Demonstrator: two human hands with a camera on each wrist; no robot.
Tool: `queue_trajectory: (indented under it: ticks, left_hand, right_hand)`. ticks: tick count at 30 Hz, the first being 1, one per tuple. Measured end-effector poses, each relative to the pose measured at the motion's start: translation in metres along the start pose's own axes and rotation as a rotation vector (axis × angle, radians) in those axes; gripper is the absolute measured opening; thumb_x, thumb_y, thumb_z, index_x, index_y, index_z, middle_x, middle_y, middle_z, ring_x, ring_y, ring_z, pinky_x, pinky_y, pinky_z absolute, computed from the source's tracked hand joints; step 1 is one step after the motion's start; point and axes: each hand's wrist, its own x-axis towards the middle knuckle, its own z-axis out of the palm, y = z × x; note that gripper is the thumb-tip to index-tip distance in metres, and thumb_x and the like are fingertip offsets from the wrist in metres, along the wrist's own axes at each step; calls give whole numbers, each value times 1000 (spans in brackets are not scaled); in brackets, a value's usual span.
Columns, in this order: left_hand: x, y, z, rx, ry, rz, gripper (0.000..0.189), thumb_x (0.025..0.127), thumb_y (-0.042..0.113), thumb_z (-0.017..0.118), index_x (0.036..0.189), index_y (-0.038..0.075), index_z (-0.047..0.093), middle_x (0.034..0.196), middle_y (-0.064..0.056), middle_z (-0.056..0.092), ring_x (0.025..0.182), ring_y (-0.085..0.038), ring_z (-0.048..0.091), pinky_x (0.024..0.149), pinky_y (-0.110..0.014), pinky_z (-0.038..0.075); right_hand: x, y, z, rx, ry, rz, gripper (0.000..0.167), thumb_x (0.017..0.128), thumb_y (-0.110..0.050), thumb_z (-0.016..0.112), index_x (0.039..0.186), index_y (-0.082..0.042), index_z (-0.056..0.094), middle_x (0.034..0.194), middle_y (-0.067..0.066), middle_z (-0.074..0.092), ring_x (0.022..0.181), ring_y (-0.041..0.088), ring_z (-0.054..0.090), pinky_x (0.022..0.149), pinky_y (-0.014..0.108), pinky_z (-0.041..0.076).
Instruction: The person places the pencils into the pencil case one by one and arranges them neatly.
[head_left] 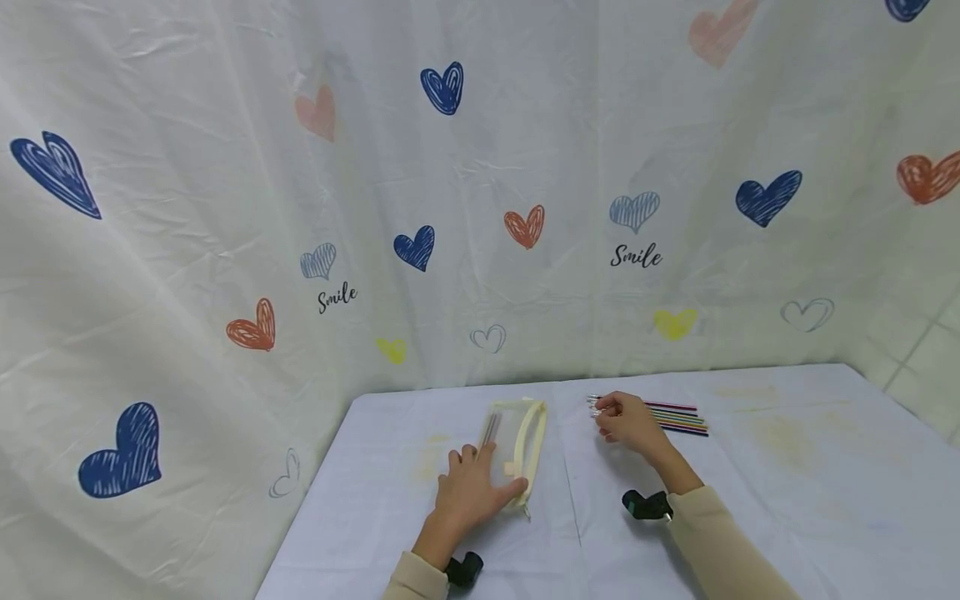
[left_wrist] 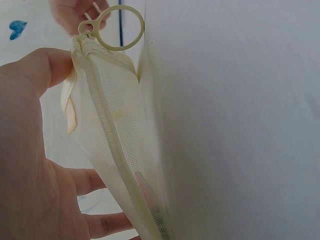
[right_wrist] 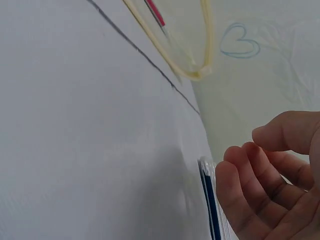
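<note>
Your left hand (head_left: 467,496) lies spread over the pouch (head_left: 516,442), which sits on the table (head_left: 862,517) left of the loose sticks (head_left: 678,419). From the head you see its fingers on the mesh, near thin sticks inside; the left wrist view adds your thumb touching the zip edge by a ring (left_wrist: 121,49), a detail too small from above. That view also shows a small tab (left_wrist: 71,117) hanging beside the zip.

Your right hand (head_left: 633,425) hovers around the pale ends of the loose sticks. From above, it hides part of them, so you cannot tell there whether it holds any; the right wrist view shows its fingers loosely bent, thumb close to them, nothing gripped between. A blue stick (right_wrist: 212,205) lies just beyond your fingertips. That same view catches a pink stick (right_wrist: 156,12) within the pouch, its colour lost in the head view.
</note>
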Motion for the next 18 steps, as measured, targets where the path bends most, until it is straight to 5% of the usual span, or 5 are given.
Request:
queue_trajectory:
  ticks: [18]
  left_hand:
    - [-2,1,-1,3,6,3,90,83,75,64,148,15,52,133,-20,53,118,-37,47,80,-63,46]
  right_hand:
    - [1,25,-46,-309,143,-85,26,88,-8,61,112,1,66,95,14,68,85,25,61,68,31,45]
